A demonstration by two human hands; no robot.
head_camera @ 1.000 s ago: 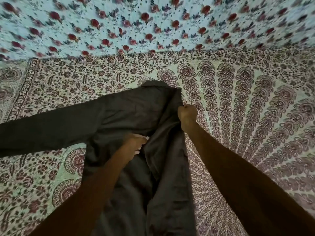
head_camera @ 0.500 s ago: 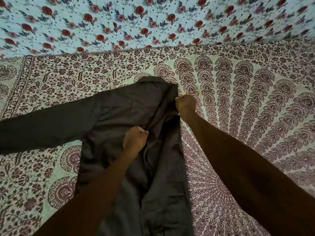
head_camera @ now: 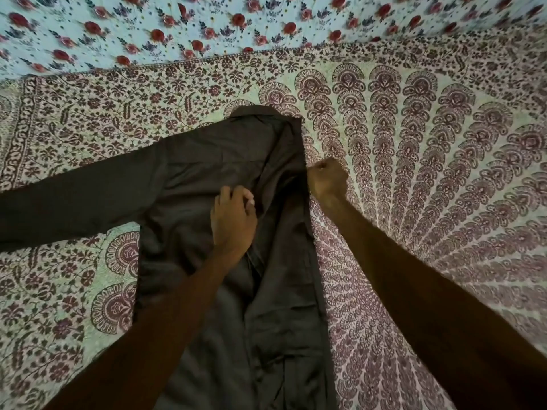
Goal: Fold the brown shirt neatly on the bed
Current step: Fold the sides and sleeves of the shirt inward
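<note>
Pinching brown shirt [head_camera: 207,161] on bed [head_camera: 414,143], left hand [head_camera: 233,221]

The bed [head_camera: 488,291] is covered edge to edge by a printed bedspread [head_camera: 429,149]: pale ground w/ dark maroon fan-shaped motifs spread in rays at R, vines & flowers at L. A scrolled border band [head_camera: 20,137] is seen along the far L side. Beyond the top hem, a light-blue cloth [head_camera: 266,13] w/ red roses is stretched across the bkgd; whether it is hung on a wall or laid flat cannot be told. The scene is dimly lit, w/ the bedspread shown brighter toward the top centre.
</note>
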